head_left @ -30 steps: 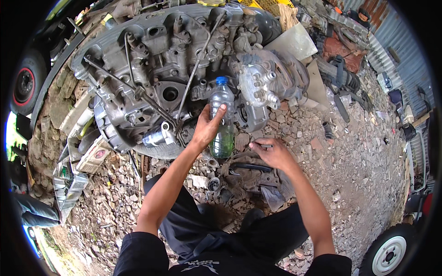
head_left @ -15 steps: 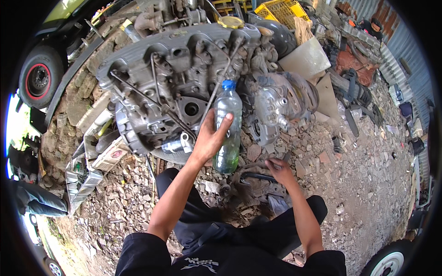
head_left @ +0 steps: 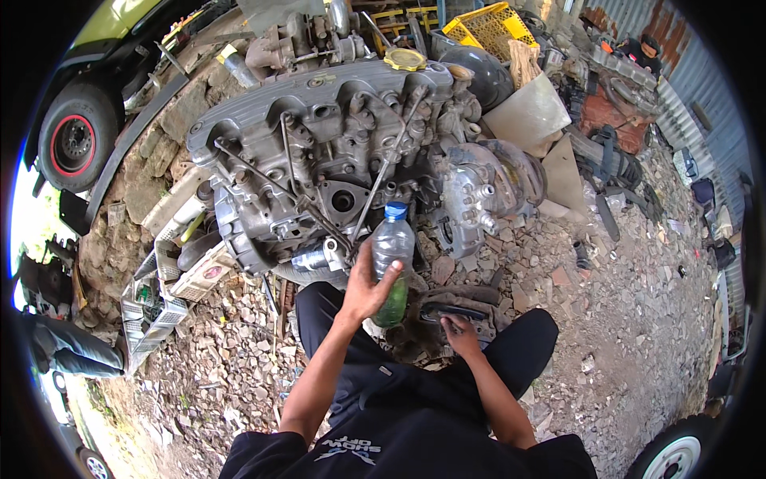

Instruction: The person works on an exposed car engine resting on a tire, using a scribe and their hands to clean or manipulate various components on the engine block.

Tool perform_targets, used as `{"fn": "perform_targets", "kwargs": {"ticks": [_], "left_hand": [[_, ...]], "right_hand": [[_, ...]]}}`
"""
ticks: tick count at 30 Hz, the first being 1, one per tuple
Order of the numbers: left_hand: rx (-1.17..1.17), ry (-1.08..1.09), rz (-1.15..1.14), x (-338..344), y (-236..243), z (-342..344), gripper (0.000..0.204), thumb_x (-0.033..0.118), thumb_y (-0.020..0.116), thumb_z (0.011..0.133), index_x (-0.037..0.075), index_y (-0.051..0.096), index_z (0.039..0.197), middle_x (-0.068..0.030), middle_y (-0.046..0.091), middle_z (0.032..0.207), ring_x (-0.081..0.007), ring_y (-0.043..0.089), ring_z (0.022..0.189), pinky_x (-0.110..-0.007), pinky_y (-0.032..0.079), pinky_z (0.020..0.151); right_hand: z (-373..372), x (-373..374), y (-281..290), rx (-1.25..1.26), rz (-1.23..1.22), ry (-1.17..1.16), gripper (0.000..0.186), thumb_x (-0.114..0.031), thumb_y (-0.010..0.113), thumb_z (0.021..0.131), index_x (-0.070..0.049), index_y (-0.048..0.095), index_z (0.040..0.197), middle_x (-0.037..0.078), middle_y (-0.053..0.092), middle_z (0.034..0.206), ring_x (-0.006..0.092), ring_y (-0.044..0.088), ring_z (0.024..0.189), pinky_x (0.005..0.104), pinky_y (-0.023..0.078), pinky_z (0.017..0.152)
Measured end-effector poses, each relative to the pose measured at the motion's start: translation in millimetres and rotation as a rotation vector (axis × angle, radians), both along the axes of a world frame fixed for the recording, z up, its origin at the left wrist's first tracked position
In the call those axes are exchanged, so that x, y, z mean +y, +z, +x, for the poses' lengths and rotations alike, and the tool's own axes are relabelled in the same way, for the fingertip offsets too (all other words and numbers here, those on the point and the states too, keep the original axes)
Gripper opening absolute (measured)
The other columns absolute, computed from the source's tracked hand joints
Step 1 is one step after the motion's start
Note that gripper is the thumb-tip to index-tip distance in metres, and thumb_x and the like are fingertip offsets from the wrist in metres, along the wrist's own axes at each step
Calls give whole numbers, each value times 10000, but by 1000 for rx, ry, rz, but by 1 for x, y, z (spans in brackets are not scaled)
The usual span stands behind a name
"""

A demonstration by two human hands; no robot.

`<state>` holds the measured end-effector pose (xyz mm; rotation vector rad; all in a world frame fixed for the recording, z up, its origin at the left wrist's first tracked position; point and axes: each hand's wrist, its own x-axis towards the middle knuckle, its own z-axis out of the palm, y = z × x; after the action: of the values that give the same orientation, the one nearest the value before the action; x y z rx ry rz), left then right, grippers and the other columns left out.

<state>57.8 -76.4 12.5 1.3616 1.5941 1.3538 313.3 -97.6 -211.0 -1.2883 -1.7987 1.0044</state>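
A clear plastic bottle (head_left: 391,247) with a blue cap stands out in front of the engine; its lower part looks green. My left hand (head_left: 372,286) is wrapped round its middle, thumb on the near side. To the right and lower, my right hand (head_left: 460,335) has its fingers bent at a dark, rounded part (head_left: 456,310) near the ground between my knees. What those fingers grip is too small to make out. Beyond both hands lies a large grey engine (head_left: 319,152) with a ribbed top cover, thin metal pipes across its side and a yellow cap (head_left: 405,59) on top.
Right of the engine sits a rusty, round metal assembly (head_left: 491,188). A broken pale plastic crate (head_left: 152,315) is at the left, near a person's jeans-clad leg (head_left: 76,351). A yellow crate (head_left: 491,28), flat sheets and scrap parts lie at the back. Rubble covers the ground.
The bottle, in my left hand, has come down and nearer to me. My right hand has moved left and down to the dark part. The view has shifted slightly, so the engine appears lower.
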Motion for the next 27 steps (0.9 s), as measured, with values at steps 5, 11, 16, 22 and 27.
{"fn": "perform_targets", "kwargs": {"ticks": [5,11,16,22,27], "left_hand": [[-12,-14,-46,50,15,39,745,520,626,927,-53,442,1367,-290,615,1213,-347,615,1146,-424,458,990],[109,111,-73,87,27,19,853,609,609,898,-98,456,1350,-314,604,1225,-374,597,1171,-405,436,1024],[90,104,-64,89,47,16,883,626,609,885,-110,458,1347,-287,627,1185,-345,621,1114,-400,457,983],[10,45,-86,100,41,26,893,633,606,881,-117,460,1344,-276,638,1167,-335,633,1090,-392,464,966],[37,98,-54,102,47,29,888,597,617,890,-153,447,1334,-302,621,1183,-345,621,1099,-391,453,981]], "right_hand": [[9,21,5,-24,14,65,182,-218,674,942,-74,713,1046,164,721,946,311,708,901,367,558,744],[-21,73,204,32,587,194,161,-167,666,931,-55,715,1036,133,715,925,305,686,755,401,558,674],[-21,179,308,191,752,63,187,-177,630,962,-29,712,1041,116,713,879,236,682,773,321,533,672],[-73,278,329,259,499,11,278,-296,593,1000,-64,717,1090,112,736,937,231,694,807,297,529,736],[-80,266,315,143,459,-39,345,-382,591,987,-69,710,1068,177,723,882,307,721,778,349,536,715]]}}
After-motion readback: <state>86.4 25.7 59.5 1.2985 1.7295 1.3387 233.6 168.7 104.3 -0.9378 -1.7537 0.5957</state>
